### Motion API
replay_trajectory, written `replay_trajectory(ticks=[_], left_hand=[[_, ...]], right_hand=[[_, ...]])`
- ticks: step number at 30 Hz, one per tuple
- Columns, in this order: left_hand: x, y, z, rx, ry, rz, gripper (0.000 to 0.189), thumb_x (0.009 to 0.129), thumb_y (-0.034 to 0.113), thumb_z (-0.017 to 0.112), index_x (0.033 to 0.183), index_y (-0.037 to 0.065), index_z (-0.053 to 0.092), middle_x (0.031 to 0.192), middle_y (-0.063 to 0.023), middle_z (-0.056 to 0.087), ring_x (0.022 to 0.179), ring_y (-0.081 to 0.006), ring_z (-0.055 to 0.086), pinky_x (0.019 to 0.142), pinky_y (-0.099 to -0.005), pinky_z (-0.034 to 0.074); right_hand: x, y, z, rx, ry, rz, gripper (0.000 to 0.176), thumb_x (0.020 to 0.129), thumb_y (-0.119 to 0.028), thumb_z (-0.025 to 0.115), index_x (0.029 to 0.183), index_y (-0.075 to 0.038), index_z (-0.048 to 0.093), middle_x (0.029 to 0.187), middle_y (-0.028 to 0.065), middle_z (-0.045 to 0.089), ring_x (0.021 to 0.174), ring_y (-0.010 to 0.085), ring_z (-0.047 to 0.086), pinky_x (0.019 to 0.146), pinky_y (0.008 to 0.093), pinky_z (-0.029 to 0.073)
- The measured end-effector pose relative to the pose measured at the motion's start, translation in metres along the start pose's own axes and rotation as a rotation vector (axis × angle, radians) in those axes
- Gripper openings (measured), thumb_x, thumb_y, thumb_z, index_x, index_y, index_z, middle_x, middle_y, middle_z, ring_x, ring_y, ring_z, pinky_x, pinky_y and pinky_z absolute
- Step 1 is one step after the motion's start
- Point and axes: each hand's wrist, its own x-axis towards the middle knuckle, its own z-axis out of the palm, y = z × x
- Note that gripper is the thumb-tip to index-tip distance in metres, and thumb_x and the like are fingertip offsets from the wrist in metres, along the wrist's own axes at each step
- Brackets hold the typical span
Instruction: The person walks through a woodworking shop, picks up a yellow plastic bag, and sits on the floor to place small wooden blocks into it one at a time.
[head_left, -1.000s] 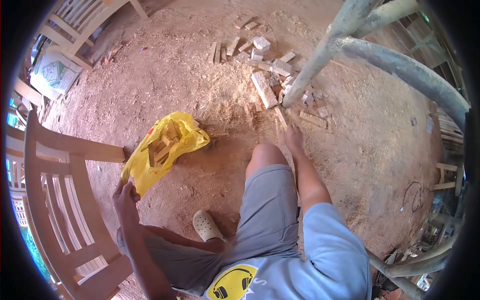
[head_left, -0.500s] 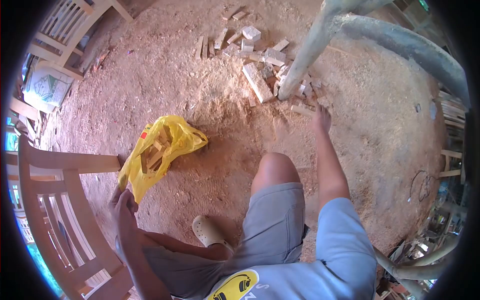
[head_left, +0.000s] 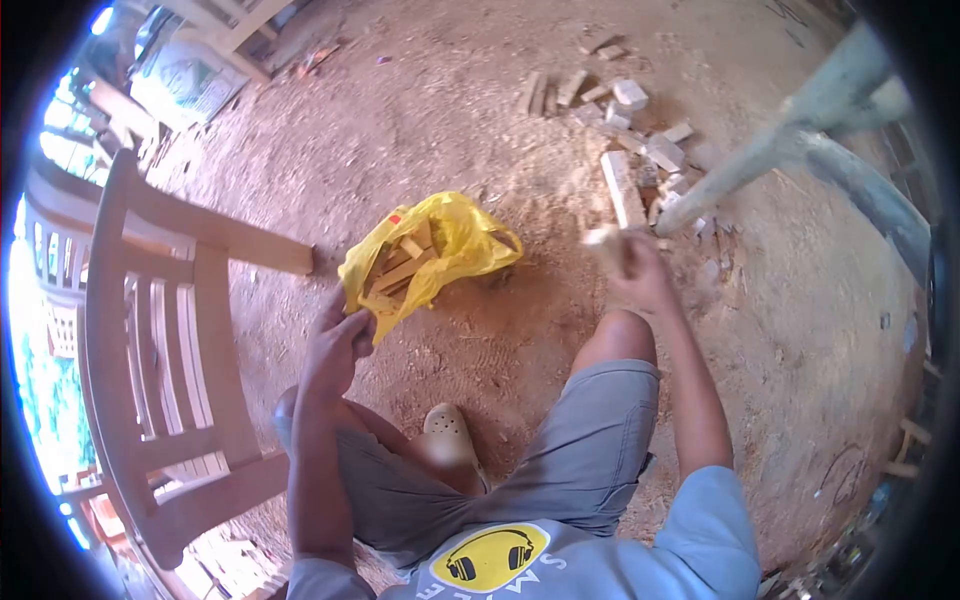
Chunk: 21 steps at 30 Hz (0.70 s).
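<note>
A yellow plastic bag [head_left: 462,236] lies on the ground with its mouth spread, and several wood offcuts [head_left: 402,268] show inside it. My left hand [head_left: 343,345] is closed on the near edge of the bag. Over the ground, to the right of the bag, my right hand [head_left: 645,275] grips a small wood block [head_left: 608,250], which is blurred by motion. Just beyond that hand, a heap of wood offcuts [head_left: 662,152] lies around the foot of a pale post.
A wooden chair frame [head_left: 165,370] stands close on my left. The thick forked post [head_left: 760,165] slants down at the right beside the heap. Sawdust and shavings cover the ground [head_left: 400,130]. My clog [head_left: 447,432] rests below the bag.
My right hand has lifted a wood block from beside the heap and brought it back toward me. My left hand still holds the bag. The whole view has shifted.
</note>
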Motion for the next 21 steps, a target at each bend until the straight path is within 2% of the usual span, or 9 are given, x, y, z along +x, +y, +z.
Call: replay_trajectory(ticks=[1, 2, 5, 8, 12, 14, 16, 19, 21], left_hand=[[0.000, -0.003, -0.004, -0.002, -0.001, -0.008, 0.044, 0.084, 0.003, 0.049, 0.127, 0.001, 0.041, 0.072, 0.0015, 0.048, 0.056, -0.0038, 0.040, 0.047, -0.0166, 0.032], [0.001, -0.007, -0.005, 0.001, -0.021, -0.019, 0.044, 0.083, 0.002, 0.049, 0.127, 0.001, 0.041, 0.073, 0.0009, 0.048, 0.057, -0.0041, 0.041, 0.048, -0.0167, 0.034], [-0.001, -0.003, 0.002, 0.099, 0.016, 0.020, 0.046, 0.083, -0.001, 0.048, 0.127, 0.001, 0.039, 0.080, -0.0021, 0.049, 0.066, -0.0047, 0.045, 0.051, -0.0166, 0.037], [0.001, -0.003, 0.006, -0.056, 0.016, 0.022, 0.046, 0.083, -0.001, 0.047, 0.128, 0.002, 0.038, 0.080, -0.0021, 0.049, 0.065, -0.0041, 0.045, 0.049, -0.0153, 0.036], [-0.005, -0.001, -0.005, -0.037, 0.086, 0.059, 0.040, 0.084, 0.001, 0.046, 0.123, 0.006, 0.040, 0.071, 0.0000, 0.050, 0.048, -0.0025, 0.037, 0.040, -0.0145, 0.029], [-0.001, -0.013, -0.035, -0.074, 0.140, 0.029, 0.034, 0.084, 0.002, 0.046, 0.117, 0.005, 0.041, 0.071, -0.0012, 0.051, 0.048, -0.0033, 0.038, 0.040, -0.0153, 0.030], [-0.004, -0.014, -0.048, -0.091, 0.173, 0.035, 0.031, 0.084, 0.002, 0.046, 0.115, 0.005, 0.042, 0.071, -0.0016, 0.051, 0.047, -0.0036, 0.038, 0.040, -0.0157, 0.031], [-0.011, -0.012, -0.049, -0.087, 0.168, 0.038, 0.038, 0.084, 0.002, 0.045, 0.121, 0.005, 0.039, 0.070, -0.0022, 0.051, 0.046, -0.0040, 0.039, 0.040, -0.0162, 0.032], [-0.010, -0.012, -0.046, -0.047, 0.145, 0.022, 0.043, 0.083, 0.001, 0.044, 0.125, 0.004, 0.036, 0.070, -0.0024, 0.051, 0.046, -0.0040, 0.039, 0.040, -0.0161, 0.032]], right_hand=[[0.010, -0.004, 0.034, 0.471, -0.093, 0.005, 0.055, 0.063, -0.006, 0.072, 0.113, -0.004, 0.050, 0.105, 0.0129, 0.056, 0.098, 0.0224, 0.057, 0.085, 0.0335, 0.048], [0.024, -0.041, 0.051, -0.074, -0.080, -0.333, 0.048, 0.064, -0.009, 0.073, 0.108, -0.004, 0.053, 0.100, 0.0115, 0.056, 0.091, 0.0234, 0.057, 0.080, 0.0344, 0.048], [0.056, -0.104, 0.132, 0.058, -0.267, -0.649, 0.018, 0.070, -0.008, 0.063, 0.088, -0.007, 0.063, 0.088, 0.0130, 0.060, 0.087, 0.0294, 0.058, 0.076, 0.0383, 0.047], [0.052, -0.123, 0.188, -0.361, 0.245, -0.703, 0.018, 0.076, -0.008, 0.057, 0.094, -0.006, 0.062, 0.084, 0.0107, 0.059, 0.084, 0.0262, 0.056, 0.078, 0.0389, 0.046], [0.051, -0.107, 0.087, -0.158, -0.642, -0.025, 0.021, 0.079, -0.014, 0.053, 0.095, -0.004, 0.062, 0.091, 0.0137, 0.063, 0.078, 0.0240, 0.061, 0.073, 0.0371, 0.049], [0.046, -0.014, 0.047, -0.254, -0.326, 0.035, 0.017, 0.075, -0.020, 0.058, 0.083, -0.005, 0.064, 0.067, 0.0107, 0.059, 0.061, 0.0186, 0.056, 0.061, 0.0356, 0.047], [0.023, 0.059, -0.024, -0.152, -0.015, 0.423, 0.013, 0.076, -0.018, 0.057, 0.074, -0.006, 0.061, 0.071, 0.0102, 0.062, 0.067, 0.0204, 0.059, 0.063, 0.0373, 0.046], [-0.035, 0.221, -0.088, -0.529, 0.521, 0.757, 0.027, 0.077, -0.025, 0.057, 0.089, -0.001, 0.062, 0.085, 0.0214, 0.063, 0.086, 0.0351, 0.061, 0.073, 0.0418, 0.047], [-0.075, 0.235, -0.108, -0.781, 0.612, 1.013, 0.039, 0.072, -0.023, 0.064, 0.106, -0.005, 0.057, 0.107, 0.0200, 0.058, 0.100, 0.0354, 0.056, 0.084, 0.0411, 0.046]])
